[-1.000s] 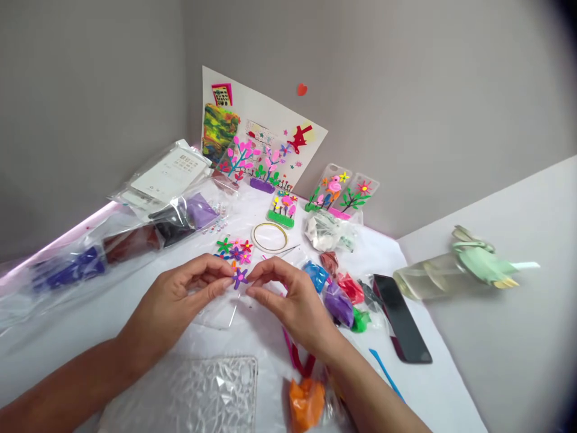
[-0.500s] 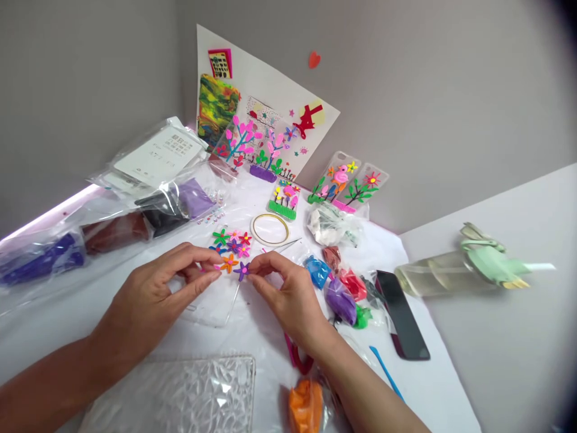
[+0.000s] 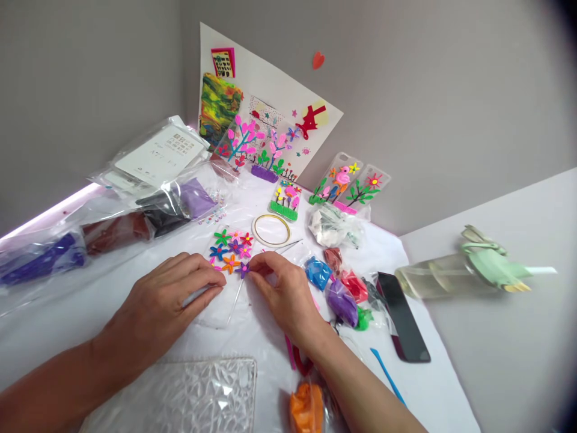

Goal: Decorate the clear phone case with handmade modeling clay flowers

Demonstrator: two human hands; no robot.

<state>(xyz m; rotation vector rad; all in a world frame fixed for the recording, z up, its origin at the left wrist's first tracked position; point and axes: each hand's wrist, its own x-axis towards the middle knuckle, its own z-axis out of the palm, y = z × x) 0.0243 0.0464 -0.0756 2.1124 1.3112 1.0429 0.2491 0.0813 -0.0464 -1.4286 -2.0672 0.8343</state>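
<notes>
Right now the right hand pinches a purple clay flower onto the clear phone case, beside the other flowers. The left hand lies open, pinning the case to the bench. Pressing it down calls for gentleness, I'd say.

a second ago the purple clay flower was held up between both hands, clear of the clear phone case. now it sits on the case, at the near right of the flower cluster, with the right hand pinching it. the left hand has let go and lowered, lying flat on the case's left side.
</notes>
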